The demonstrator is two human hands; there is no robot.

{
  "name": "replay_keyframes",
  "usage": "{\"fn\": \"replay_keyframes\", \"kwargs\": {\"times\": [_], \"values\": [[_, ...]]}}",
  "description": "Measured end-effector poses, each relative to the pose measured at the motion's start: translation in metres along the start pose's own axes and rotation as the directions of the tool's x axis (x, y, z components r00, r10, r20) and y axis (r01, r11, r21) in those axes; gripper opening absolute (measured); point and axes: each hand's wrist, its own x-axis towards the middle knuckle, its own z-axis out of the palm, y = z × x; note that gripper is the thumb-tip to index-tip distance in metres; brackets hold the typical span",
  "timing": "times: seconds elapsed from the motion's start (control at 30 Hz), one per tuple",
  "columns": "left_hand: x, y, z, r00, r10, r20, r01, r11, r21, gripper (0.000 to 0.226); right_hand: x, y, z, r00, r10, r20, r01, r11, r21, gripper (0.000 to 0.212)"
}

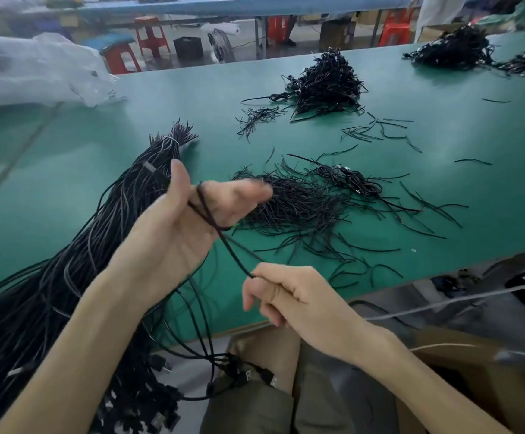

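Note:
A black cable is looped around the fingers of my left hand, which is raised above the green table with the palm towards me and the fingers blurred. My right hand pinches the same cable lower down, near the table's front edge, and the cable runs taut between the two hands. Its loose end hangs over the edge down to my lap, where USB plugs lie. To my left lies a thick bundle of long black cables, tied near its far end.
A heap of short black ties lies just beyond my left hand, with a coiled cable on it. Piles of coiled cables sit farther back and at the far right. A clear plastic bag lies at the far left. A cardboard box stands by my right knee.

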Motion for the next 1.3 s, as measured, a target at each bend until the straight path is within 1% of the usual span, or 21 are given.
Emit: {"fn": "replay_keyframes", "kwargs": {"times": [0.07,0.1,0.17,0.23,0.3,0.33,0.37,0.47,0.57,0.63,0.77,0.83,0.87,0.9,0.93,1.0,1.07,1.1,1.13,1.23,1.3], "values": [[-0.013,0.014,0.004,0.981,-0.023,0.193,0.054,0.986,-0.157,0.054,0.004,0.012,-0.004,0.998,0.039,-0.043,-0.040,0.999,-0.018,0.045],[-0.018,0.019,0.003,0.970,-0.064,0.235,0.094,0.988,-0.120,0.053,0.008,0.016,-0.008,0.995,0.035,-0.092,-0.040,0.998,-0.048,0.049],[-0.024,0.019,0.004,0.950,-0.185,0.251,0.127,0.965,0.231,0.057,0.016,0.021,-0.017,0.982,0.025,-0.187,-0.043,0.995,-0.095,0.053],[-0.028,0.007,0.008,0.904,-0.401,0.147,0.195,0.695,0.692,0.069,0.024,0.021,-0.024,0.971,0.012,-0.240,-0.050,0.987,-0.153,0.051],[-0.029,-0.009,0.008,0.869,-0.492,-0.047,0.260,0.374,0.890,0.077,0.030,0.020,-0.024,0.966,-0.014,-0.259,-0.040,0.978,-0.203,0.052],[-0.027,-0.018,0.005,0.879,-0.460,-0.124,0.288,0.306,0.907,0.076,0.032,0.017,-0.022,0.965,-0.030,-0.260,-0.026,0.978,-0.209,0.051],[-0.025,-0.025,0.003,0.896,-0.410,-0.171,0.316,0.317,0.894,0.074,0.034,0.014,-0.020,0.966,-0.043,-0.257,-0.010,0.980,-0.200,0.050],[-0.018,-0.034,-0.004,0.960,-0.188,-0.206,0.278,0.599,0.751,0.069,0.037,0.007,-0.008,0.973,-0.066,-0.223,0.050,0.996,-0.078,0.043],[-0.015,-0.035,-0.003,0.977,-0.030,-0.212,0.145,0.821,0.552,0.067,0.036,0.008,0.006,0.984,-0.070,-0.161,0.080,0.995,0.059,0.041],[-0.015,-0.029,0.003,0.976,0.053,-0.210,0.028,0.930,0.366,0.066,0.034,0.015,0.014,0.991,-0.056,-0.124,0.062,0.997,0.042,0.043],[-0.021,-0.003,0.014,0.981,0.076,-0.177,-0.059,0.993,0.100,0.063,0.035,0.030,0.013,0.994,-0.020,-0.110,0.012,0.997,-0.072,0.052],[-0.027,0.004,0.014,0.997,0.021,-0.071,-0.005,0.977,0.213,0.068,0.039,0.035,0.003,0.988,-0.016,-0.155,-0.001,0.994,-0.111,0.059],[-0.030,0.003,0.013,0.999,-0.041,-0.031,0.050,0.912,0.408,0.072,0.042,0.035,-0.002,0.984,-0.010,-0.179,-0.015,0.991,-0.136,0.061],[-0.032,-0.001,0.013,0.990,-0.137,-0.020,0.117,0.749,0.652,0.079,0.044,0.034,-0.006,0.980,-0.004,-0.198,-0.026,0.988,-0.153,0.061],[-0.033,-0.006,0.013,0.970,-0.238,-0.057,0.173,0.503,0.847,0.086,0.046,0.033,-0.010,0.976,-0.002,-0.216,-0.034,0.986,-0.161,0.058],[-0.030,-0.019,0.012,0.937,-0.315,-0.149,0.208,0.162,0.965,0.087,0.049,0.030,-0.014,0.967,-0.009,-0.256,-0.032,0.988,-0.154,0.055],[-0.027,-0.032,0.008,0.951,-0.254,-0.178,0.183,-0.005,0.983,0.087,0.053,0.027,-0.012,0.954,-0.035,-0.297,-0.005,0.991,-0.133,0.053],[-0.025,-0.037,0.005,0.965,-0.189,-0.184,0.188,0.000,0.982,0.086,0.054,0.025,-0.010,0.952,-0.045,-0.303,0.010,0.993,-0.116,0.051],[-0.023,-0.041,0.001,0.972,-0.116,-0.203,0.216,0.114,0.970,0.082,0.055,0.023,-0.007,0.954,-0.046,-0.297,0.020,0.996,-0.091,0.049],[-0.019,-0.045,0.001,0.932,-0.039,-0.359,0.275,0.721,0.636,0.066,0.053,0.023,0.002,0.969,-0.056,-0.239,0.044,0.997,-0.056,0.044],[-0.017,-0.042,0.001,0.917,-0.037,-0.398,0.222,0.875,0.430,0.070,0.050,0.026,0.009,0.979,-0.053,-0.198,0.041,0.997,-0.063,0.044]]}}
